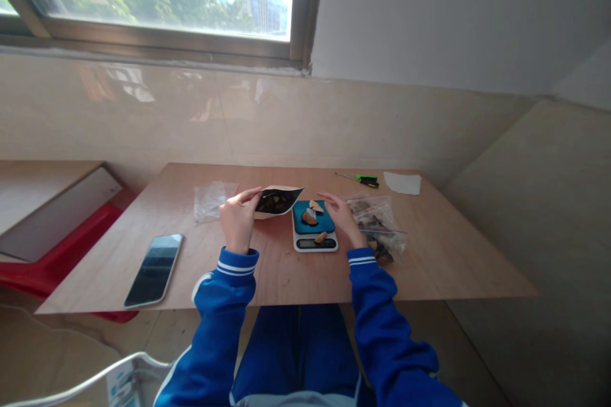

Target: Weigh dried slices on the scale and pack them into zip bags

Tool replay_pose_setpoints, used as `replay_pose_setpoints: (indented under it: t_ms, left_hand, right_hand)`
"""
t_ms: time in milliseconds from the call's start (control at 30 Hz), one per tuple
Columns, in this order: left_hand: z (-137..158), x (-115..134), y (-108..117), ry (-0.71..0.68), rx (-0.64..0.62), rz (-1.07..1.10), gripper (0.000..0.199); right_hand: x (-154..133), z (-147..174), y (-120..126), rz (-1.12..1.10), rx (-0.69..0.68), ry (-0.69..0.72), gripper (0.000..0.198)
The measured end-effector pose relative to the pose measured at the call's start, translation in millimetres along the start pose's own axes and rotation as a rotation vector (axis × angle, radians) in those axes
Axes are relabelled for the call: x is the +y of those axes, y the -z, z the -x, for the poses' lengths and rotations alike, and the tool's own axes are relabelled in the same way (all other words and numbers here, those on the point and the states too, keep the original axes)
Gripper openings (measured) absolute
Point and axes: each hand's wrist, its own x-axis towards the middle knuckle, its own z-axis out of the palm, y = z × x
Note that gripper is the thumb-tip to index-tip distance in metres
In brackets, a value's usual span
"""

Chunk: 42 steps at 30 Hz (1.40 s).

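My left hand [240, 219] is closed on the edge of a kraft paper pouch [279, 201], tilted with its mouth toward me. Dark brown pieces show inside. Just right of it stands a small kitchen scale [302, 243] with a blue-green top. Several brown and tan dried-looking chunks [310, 219] lie on its plate with a small whitish piece, and one chunk [320, 237] rests over the display. At the scale's right edge, my right hand [341, 213] has its fingers stretched toward the plate, with nothing visible in them. Clear zip bags [379, 213] of dark pieces lie beside that wrist.
An empty-looking clear plastic bag [210, 199] lies behind my left hand. A phone [155, 270] rests at the table's left front. Toward the back right are a green-and-black screwdriver [365, 179] and a piece of white paper [402, 183]. A red stool [71, 248] stands left of the table [449, 267].
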Motion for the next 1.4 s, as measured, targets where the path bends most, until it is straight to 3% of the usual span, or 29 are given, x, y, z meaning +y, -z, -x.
replay_pose_setpoints:
  t_ms: [100,233,467,667,1000,1133,1400]
  left_hand:
    - [0,0,0,-0.004,0.003,-0.003,0.023]
    - [2,0,0,0.000,0.006,-0.017,0.023]
    - [3,-1,0,0.000,0.001,0.001,0.022]
    - [3,-2,0,-0.003,0.005,0.003,0.023]
    - [4,0,1,0.005,0.007,0.018,0.022]
    - [3,0,1,0.002,0.005,0.014,0.022]
    - [4,-1,0,-0.003,0.011,0.013,0.022]
  right_hand:
    - [-4,15,6,0.046,-0.089,0.021,0.024]
    - [-3,42,6,0.355,-0.242,0.025,0.019]
    - [-4,62,-2,0.567,-0.232,0.120,0.019]
    - [-7,59,-1,0.556,-0.255,0.153,0.006]
    - [-9,44,-6,0.494,-0.346,0.159,0.005]
    - [-8,48,-13,0.495,-0.327,0.137,0.021]
    - [-15,52,-21,0.431,-0.299,0.119,0.024]
